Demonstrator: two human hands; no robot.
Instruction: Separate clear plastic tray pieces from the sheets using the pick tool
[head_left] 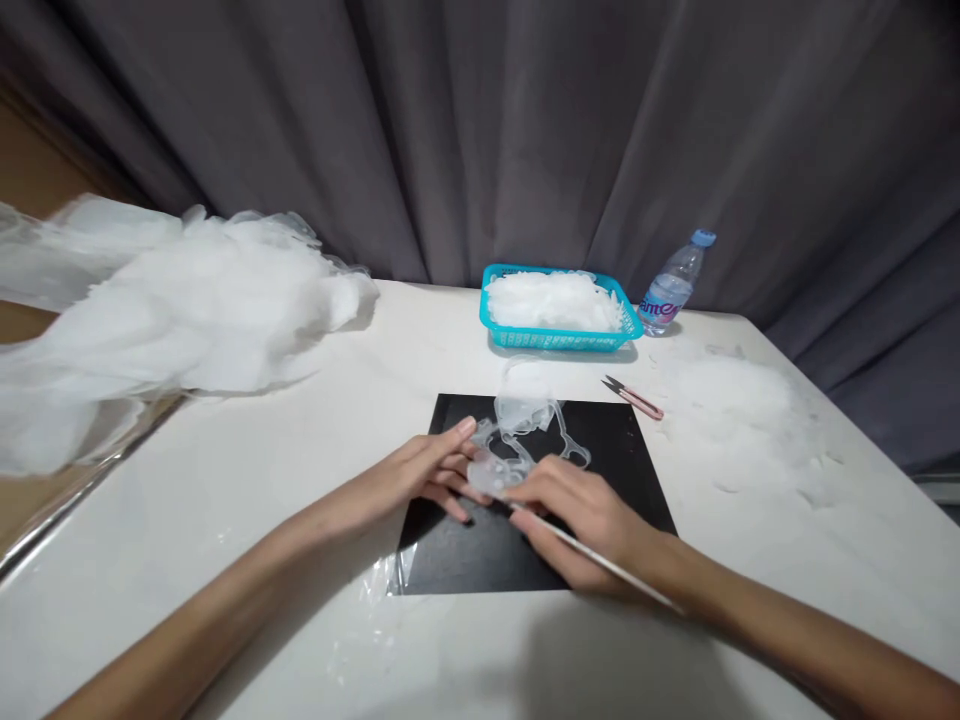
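Observation:
My left hand [439,465] is over the black mat, thumb raised and fingers spread along the edge of a thin translucent cut-out sheet [491,474], which it seems to support from the left. Pinched in my right hand [585,515] is a thin white stick [592,555]; it slants down to the right, and its upper tip is at the sheet. What the tip does there is partly hidden by my fingers. Just beyond both hands, more translucent sheet with looped outlines [525,410] lies across the back edge of the black mat [480,560].
A turquoise basket [559,340] full of white translucent pieces stands at the back, beside a water bottle [671,285]. Pink-handled thread snips [636,398] lie nearby. Translucent scraps [742,420] spread at right; a large white heap [217,300] covers the left. Grey curtain [480,130] hangs behind.

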